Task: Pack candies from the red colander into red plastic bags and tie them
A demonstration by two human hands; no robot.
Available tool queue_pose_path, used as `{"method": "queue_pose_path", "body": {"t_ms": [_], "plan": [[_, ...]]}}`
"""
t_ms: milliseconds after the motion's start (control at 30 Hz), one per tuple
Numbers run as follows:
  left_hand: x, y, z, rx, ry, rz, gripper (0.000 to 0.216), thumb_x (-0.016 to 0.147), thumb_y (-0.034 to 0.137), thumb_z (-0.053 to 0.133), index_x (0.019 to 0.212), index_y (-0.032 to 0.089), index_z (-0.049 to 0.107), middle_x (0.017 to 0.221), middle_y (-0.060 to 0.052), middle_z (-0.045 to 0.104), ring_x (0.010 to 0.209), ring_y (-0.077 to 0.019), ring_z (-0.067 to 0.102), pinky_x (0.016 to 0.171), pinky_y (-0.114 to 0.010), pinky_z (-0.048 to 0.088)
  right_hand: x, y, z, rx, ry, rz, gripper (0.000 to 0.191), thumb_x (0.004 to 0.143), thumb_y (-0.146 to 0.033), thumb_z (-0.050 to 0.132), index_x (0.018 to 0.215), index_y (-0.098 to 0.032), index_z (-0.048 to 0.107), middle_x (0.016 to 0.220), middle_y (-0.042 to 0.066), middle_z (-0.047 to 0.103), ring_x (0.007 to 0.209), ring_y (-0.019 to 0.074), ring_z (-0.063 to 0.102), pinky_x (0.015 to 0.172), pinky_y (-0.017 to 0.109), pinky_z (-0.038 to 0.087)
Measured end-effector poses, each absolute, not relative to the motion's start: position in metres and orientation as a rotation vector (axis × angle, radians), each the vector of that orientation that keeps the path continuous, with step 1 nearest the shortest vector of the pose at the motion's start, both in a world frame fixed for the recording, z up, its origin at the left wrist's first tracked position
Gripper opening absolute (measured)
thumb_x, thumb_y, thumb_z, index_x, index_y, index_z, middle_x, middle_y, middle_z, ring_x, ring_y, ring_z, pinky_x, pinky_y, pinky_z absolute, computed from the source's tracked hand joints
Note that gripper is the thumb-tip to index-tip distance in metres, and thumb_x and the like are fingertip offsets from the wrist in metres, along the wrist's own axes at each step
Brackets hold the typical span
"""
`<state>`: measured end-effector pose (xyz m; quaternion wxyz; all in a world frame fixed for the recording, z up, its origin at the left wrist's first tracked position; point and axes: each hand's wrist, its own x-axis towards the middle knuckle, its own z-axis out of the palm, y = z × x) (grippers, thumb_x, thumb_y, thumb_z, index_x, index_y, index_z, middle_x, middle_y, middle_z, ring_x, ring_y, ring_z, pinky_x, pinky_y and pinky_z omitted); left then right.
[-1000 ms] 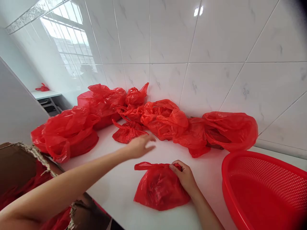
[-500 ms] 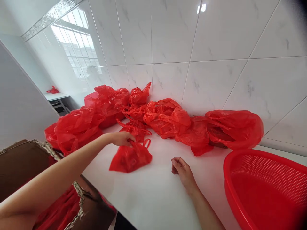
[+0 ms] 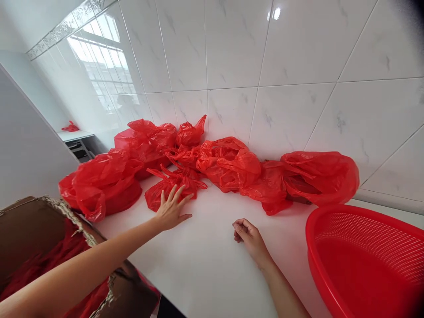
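My left hand (image 3: pixel 172 210) is open, fingers spread, at the near edge of a small red plastic bag (image 3: pixel 157 194). It grips nothing; whether the fingertips touch the bag I cannot tell. The bag's thin handles stick up and it lies against other red bags. My right hand (image 3: pixel 250 238) rests over the white table (image 3: pixel 205 256), its fingers curled in loosely with nothing showing in them. Just beyond the hands, a crumpled red bag (image 3: pixel 236 165) sits by the wall.
Large red bags (image 3: pixel 106 181) fill the table's left end. An open-mouthed red bag (image 3: pixel 324 176) lies at the back right. A red perforated basket (image 3: pixel 364 221) stands on the right. At lower left is a torn-edged cardboard box (image 3: pixel 23 216) with red material inside. A tiled wall (image 3: pixel 232 48) rises behind.
My left hand has set the small red bag down farther back and left, let it go and spread its fingers. My right hand has hardly moved.
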<state>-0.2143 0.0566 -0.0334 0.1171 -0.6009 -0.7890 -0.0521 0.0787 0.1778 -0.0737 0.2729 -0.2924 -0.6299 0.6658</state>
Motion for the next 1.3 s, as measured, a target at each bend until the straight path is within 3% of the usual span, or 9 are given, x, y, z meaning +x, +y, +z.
{"method": "queue_pose_path", "body": {"t_ms": [167, 400, 567, 767, 933, 1133, 1300], "plan": [[-0.227, 0.077, -0.051, -1.772, -2.302, -0.128, 0.065, 0.087, 0.058, 0.048, 0.147, 0.037, 0.034, 0.162, -0.011, 0.010, 0.146, -0.0423, 0.000, 0.104, -0.076, 0.004, 0.078, 0.178, -0.077, -0.772, -1.723, 1.775, 0.036, 0.084, -0.057, 0.058, 0.086, -0.021, 0.058, 0.071, 0.000, 0.055, 0.069, 0.0162, 0.054, 0.067, 0.029, 0.044], [-0.243, 0.107, -0.061, -1.697, -2.346, -0.192, 0.060, 0.093, 0.049, 0.042, 0.150, 0.031, 0.031, 0.162, -0.014, 0.012, 0.145, -0.0433, 0.003, 0.104, -0.074, 0.014, 0.078, 0.176, -0.075, -0.777, -1.723, 1.775, 0.037, 0.084, -0.056, 0.058, 0.084, -0.019, 0.057, 0.070, -0.001, 0.054, 0.069, 0.0149, 0.053, 0.067, 0.028, 0.044], [-0.250, 0.111, -0.058, -1.674, -2.354, -0.269, 0.049, 0.096, 0.036, 0.043, 0.144, 0.028, 0.042, 0.157, -0.013, 0.028, 0.143, -0.0411, 0.017, 0.106, -0.070, 0.021, 0.078, 0.176, -0.074, -0.771, -1.702, 1.780, 0.037, 0.082, -0.055, 0.060, 0.083, -0.019, 0.059, 0.070, 0.000, 0.056, 0.069, 0.0151, 0.054, 0.067, 0.028, 0.045], [-0.268, 0.101, -0.041, -1.814, -2.284, -0.324, 0.045, 0.089, 0.038, 0.060, 0.130, 0.020, 0.053, 0.141, -0.012, 0.047, 0.125, -0.0298, 0.048, 0.100, -0.054, 0.042, 0.078, 0.176, -0.073, -0.772, -1.708, 1.786, 0.036, 0.083, -0.055, 0.059, 0.084, -0.019, 0.057, 0.071, 0.000, 0.056, 0.070, 0.0150, 0.054, 0.068, 0.028, 0.045], [-0.271, 0.099, -0.026, -1.702, -2.282, -0.432, 0.033, 0.090, 0.036, 0.059, 0.118, 0.019, 0.060, 0.132, -0.010, 0.055, 0.117, -0.0264, 0.054, 0.098, -0.051, 0.044, 0.078, 0.177, -0.072, -0.759, -1.720, 1.783, 0.035, 0.084, -0.054, 0.058, 0.085, -0.019, 0.057, 0.071, 0.000, 0.055, 0.070, 0.0150, 0.054, 0.068, 0.029, 0.045], [-0.267, 0.125, -0.006, -1.489, -2.290, -0.654, 0.032, 0.091, 0.035, 0.057, 0.118, 0.017, 0.059, 0.124, -0.010, 0.059, 0.107, -0.0233, 0.060, 0.089, -0.046, 0.051, 0.078, 0.176, -0.074, -0.758, -1.725, 1.780, 0.035, 0.085, -0.054, 0.058, 0.084, -0.019, 0.056, 0.071, -0.001, 0.055, 0.069, 0.0146, 0.053, 0.068, 0.028, 0.044], [-0.256, 0.149, -0.016, -1.460, -2.321, -0.650, 0.032, 0.091, 0.034, 0.057, 0.118, 0.017, 0.059, 0.121, -0.010, 0.060, 0.103, -0.0222, 0.061, 0.087, -0.044, 0.052, 0.077, 0.177, -0.076, -0.750, -1.733, 1.775, 0.034, 0.085, -0.054, 0.057, 0.084, -0.019, 0.056, 0.071, -0.001, 0.055, 0.069, 0.0147, 0.054, 0.067, 0.029, 0.044]]}}
